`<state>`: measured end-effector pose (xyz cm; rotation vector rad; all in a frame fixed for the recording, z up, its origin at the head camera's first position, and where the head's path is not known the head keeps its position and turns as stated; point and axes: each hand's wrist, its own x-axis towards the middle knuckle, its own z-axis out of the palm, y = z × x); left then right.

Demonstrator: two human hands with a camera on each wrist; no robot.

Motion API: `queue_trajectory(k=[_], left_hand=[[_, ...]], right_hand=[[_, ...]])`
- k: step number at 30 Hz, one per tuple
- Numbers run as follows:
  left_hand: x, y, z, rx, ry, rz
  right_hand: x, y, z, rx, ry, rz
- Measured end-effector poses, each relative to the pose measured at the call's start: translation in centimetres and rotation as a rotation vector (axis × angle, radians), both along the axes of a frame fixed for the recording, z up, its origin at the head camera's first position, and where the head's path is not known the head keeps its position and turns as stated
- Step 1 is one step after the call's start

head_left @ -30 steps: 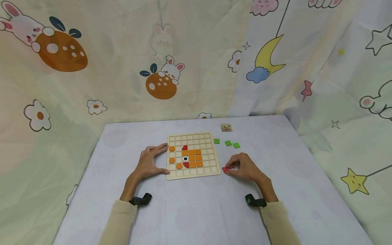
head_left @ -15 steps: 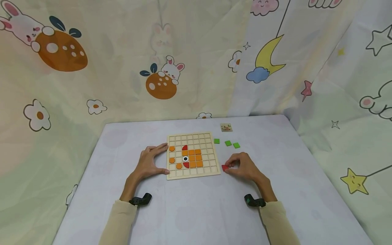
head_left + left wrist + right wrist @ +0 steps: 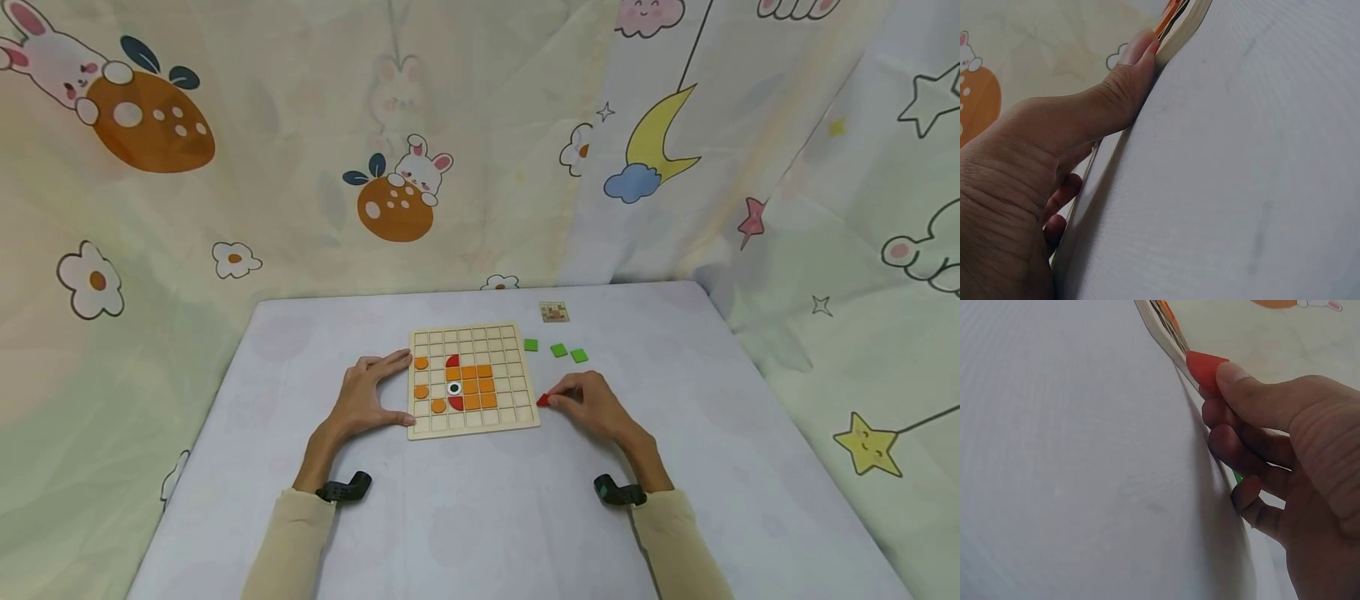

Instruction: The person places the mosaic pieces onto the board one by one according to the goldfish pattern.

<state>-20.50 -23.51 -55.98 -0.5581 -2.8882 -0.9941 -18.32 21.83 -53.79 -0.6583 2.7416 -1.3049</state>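
A square wooden grid board (image 3: 513, 358) lies on the table, with orange square tiles (image 3: 471, 387), orange round tiles (image 3: 422, 392), two red quarter-circle tiles (image 3: 456, 404) and a white eye tile (image 3: 454, 388) set in its cells. My left hand (image 3: 360, 396) spreads its thumb and fingers along the board's left edge; in the left wrist view the thumb (image 3: 1129, 81) rests straight against that edge. With thumb and fingertips, my right hand (image 3: 592, 406) pinches a small red tile (image 3: 1205, 370) right at the board's right edge.
Three green square tiles (image 3: 558, 350) lie off the board's upper right side. Behind them is a small picture card (image 3: 555, 312). White cloth covers the table (image 3: 480, 517), and a printed curtain (image 3: 495, 150) hangs at the back and sides.
My right hand has moved slightly up and left, bringing the pinched red tile from beside the board to its right edge. The left hand has stayed in place.
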Motion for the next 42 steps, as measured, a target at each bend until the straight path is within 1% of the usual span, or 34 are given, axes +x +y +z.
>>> queue_trajectory(k=[3,5,12,18,26,35,42], left_hand=[[0.0,0.0,0.0,0.001,0.003,0.000],[-0.1,0.0,0.1,0.002,0.004,-0.001],[-0.1,0.1,0.1,0.007,0.000,-0.003],[0.0,0.1,0.2,0.010,-0.002,-0.001],[-0.2,0.1,0.2,-0.003,0.000,0.003],[-0.1,0.0,0.2,-0.001,0.000,0.005],[0.0,0.1,0.1,-0.022,0.003,0.012]], right_hand=[[-0.2,-0.2,0.0,-0.010,0.014,-0.024],[-0.4,-0.3,0.0,-0.013,0.022,-0.024],[-1.3,-0.9,0.2,-0.027,-0.014,-0.021],[-2.0,-1.7,0.5,-0.028,-0.022,-0.010],[-2.7,-3.3,1.4,0.013,-0.048,0.027],[-3.1,-4.7,1.3,0.027,-0.046,0.091],[-3.4,-5.4,1.1,0.064,-0.040,0.073]])
